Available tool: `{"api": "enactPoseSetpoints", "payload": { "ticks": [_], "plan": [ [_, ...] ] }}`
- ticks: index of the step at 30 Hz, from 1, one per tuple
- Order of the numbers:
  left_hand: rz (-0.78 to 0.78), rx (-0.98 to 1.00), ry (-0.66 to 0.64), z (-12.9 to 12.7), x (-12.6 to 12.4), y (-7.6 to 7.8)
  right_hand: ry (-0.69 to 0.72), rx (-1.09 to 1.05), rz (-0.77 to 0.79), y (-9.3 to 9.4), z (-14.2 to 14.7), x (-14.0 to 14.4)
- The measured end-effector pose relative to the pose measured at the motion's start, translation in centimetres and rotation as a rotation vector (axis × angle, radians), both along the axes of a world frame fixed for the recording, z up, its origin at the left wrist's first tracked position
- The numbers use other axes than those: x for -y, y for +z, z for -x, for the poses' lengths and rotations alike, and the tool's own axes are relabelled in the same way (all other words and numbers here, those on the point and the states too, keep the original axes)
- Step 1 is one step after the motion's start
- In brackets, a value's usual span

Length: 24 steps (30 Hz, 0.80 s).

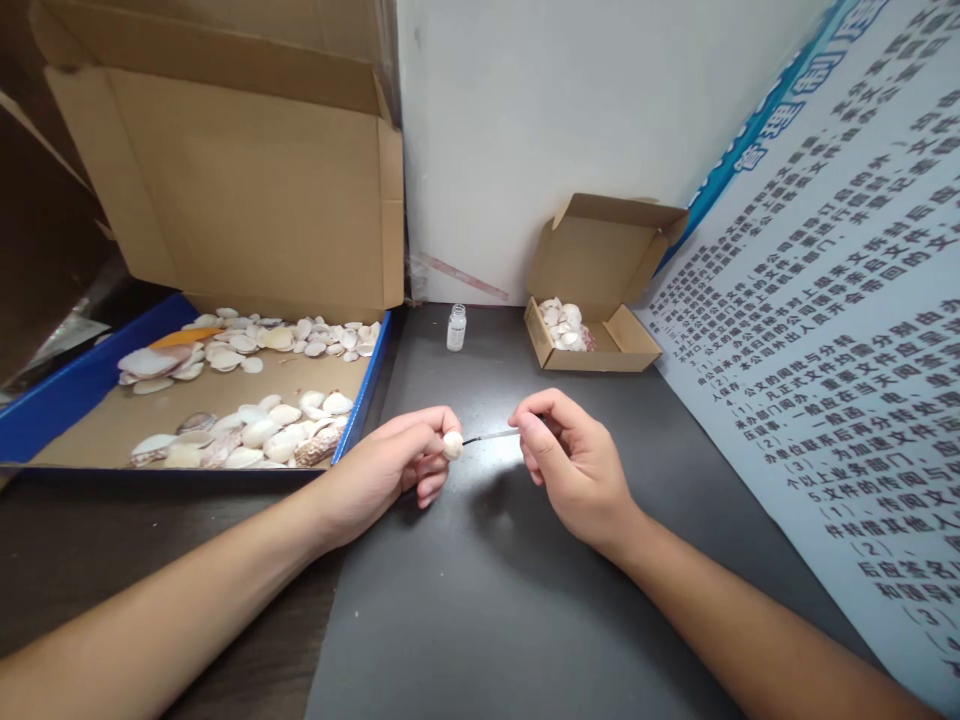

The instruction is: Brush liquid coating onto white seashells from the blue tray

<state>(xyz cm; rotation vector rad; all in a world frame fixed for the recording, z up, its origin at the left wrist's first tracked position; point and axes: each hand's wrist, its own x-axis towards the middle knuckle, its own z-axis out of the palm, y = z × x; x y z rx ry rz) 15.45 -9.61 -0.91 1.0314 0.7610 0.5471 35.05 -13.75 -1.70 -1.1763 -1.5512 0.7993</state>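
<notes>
My left hand (420, 455) pinches a small whitish seashell (453, 445) between thumb and fingertips above the dark grey mat. In my right hand (570, 460) is a thin brush (495, 435), gripped by thumb and fingers. Its slim light shaft points left, and the dark tip reaches the shell's edge; whether it presses on it I cannot tell. Behind the hands stands a small uncapped glass bottle (456, 328) with a white label, upright on the mat.
A blue-sided cardboard box (300, 392) at left, lid raised, holds white shells in two groups. At back right, a small open cardboard box (600, 358) contains more shells. A printed sheet (825, 350) covers the right side; a white wall (555, 110) stands behind.
</notes>
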Motion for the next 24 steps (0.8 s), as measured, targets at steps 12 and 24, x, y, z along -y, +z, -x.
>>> {"api": "enactPoseSetpoints", "payload": {
  "ticks": [12,24],
  "plan": [
    [-0.016,-0.001,-0.003,-0.02,-0.04,-0.13,-0.018,0.07,0.047,0.27,0.01,-0.09],
    [-0.022,-0.008,-0.005,-0.02,-0.01,0.01,0.011,0.099,0.004,0.59,0.27,-0.09]
  ]
}}
